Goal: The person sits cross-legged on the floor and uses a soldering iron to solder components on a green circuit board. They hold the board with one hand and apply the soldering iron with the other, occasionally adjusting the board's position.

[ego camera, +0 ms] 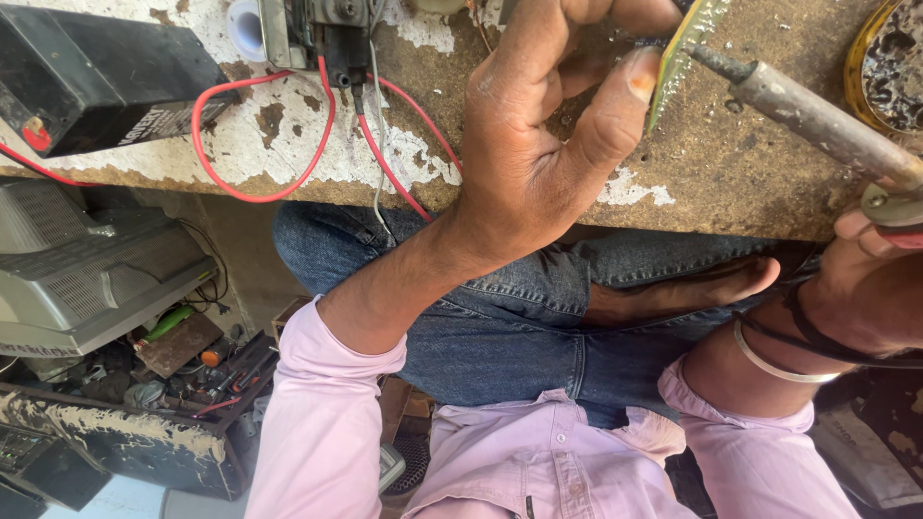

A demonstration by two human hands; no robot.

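Observation:
My left hand (548, 125) pinches a small green circuit board (685, 48) on edge between thumb and fingers, above the worn workbench (731, 173). My right hand (870, 288), at the right edge, grips a soldering iron (817, 117) by its handle. The iron's metal barrel runs up and left, and its tip touches the board's right face. The far part of the board is cut off by the frame's top edge.
A black battery (96, 77) lies at the bench's far left, with red wires (317, 135) looping to a metal part (317, 29). A round tin (889, 62) sits at the far right. Grey casings (87, 279) and tools (212, 375) lie on the floor at left.

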